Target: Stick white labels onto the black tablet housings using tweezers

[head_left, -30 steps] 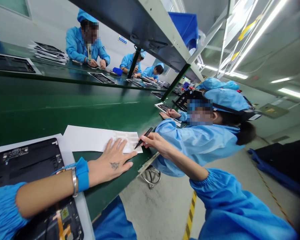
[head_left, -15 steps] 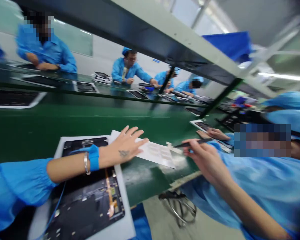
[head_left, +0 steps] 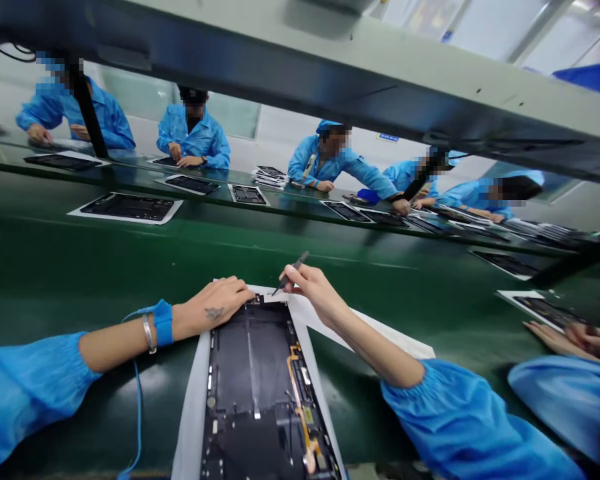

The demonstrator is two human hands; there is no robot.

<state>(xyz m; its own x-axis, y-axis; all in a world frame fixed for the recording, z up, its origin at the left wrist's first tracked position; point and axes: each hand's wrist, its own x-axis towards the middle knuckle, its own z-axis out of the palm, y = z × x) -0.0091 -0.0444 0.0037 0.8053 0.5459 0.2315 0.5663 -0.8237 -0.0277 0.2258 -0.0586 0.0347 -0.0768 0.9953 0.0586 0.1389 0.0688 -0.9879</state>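
An opened tablet (head_left: 240, 360), dark inside with orange flex cables, lies on a white sheet (head_left: 190, 413) in front of me. My left hand (head_left: 215, 305) rests palm down at its far left corner, fingers stretched together over the far edge; the thumb is hidden. My right hand (head_left: 313, 287) is closed on dark tweezers (head_left: 295, 267), pointing down at the tablet's far edge. At their tip is a small white strip (head_left: 275, 298); whether it is stuck down I cannot tell. A white sticker sheet (head_left: 400, 340) lies to the right, partly under my right forearm.
A blue wrist cord (head_left: 139, 413) hangs from my left wrist. Further tablets (head_left: 130, 207) lie across the green bench (head_left: 220, 243). A shelf beam (head_left: 280, 73) crosses overhead. Co-workers in blue sit opposite, and one co-worker's hands (head_left: 570, 340) are at the right.
My view has swung right-to-left back over the tablet. My left hand has left the sticker sheet for the tablet's far corner. My right hand has brought the tweezers and white strip to the tablet.
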